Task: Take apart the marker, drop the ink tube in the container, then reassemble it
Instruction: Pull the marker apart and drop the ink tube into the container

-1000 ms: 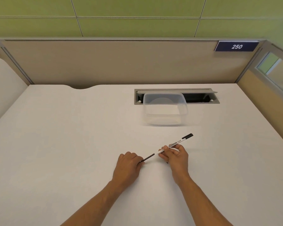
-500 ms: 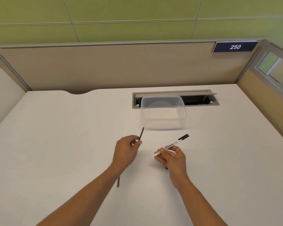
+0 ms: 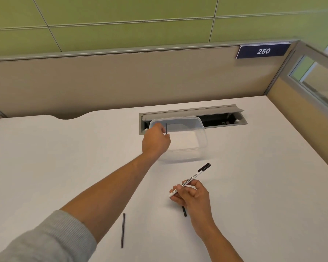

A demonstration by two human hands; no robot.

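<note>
My left hand [image 3: 155, 141] reaches over the left rim of the clear plastic container [image 3: 201, 137] and pinches a thin black ink tube [image 3: 166, 128], held nearly upright above the container's inside. My right hand [image 3: 192, 195] holds the white marker barrel [image 3: 189, 181] near the table, its black cap pointing up and to the right, its open end toward the left. A short black piece [image 3: 184, 211] sticks out beneath my right hand; I cannot tell whether the hand holds it.
A second thin black rod [image 3: 123, 230] lies on the white desk near my left forearm. Behind the container is an open grey cable tray slot [image 3: 223, 120]. Beige partition walls close the desk at the back and right.
My left hand carried the ink tube forward from near the marker barrel up over the container. My right hand stayed near the same spot, still holding the barrel.
</note>
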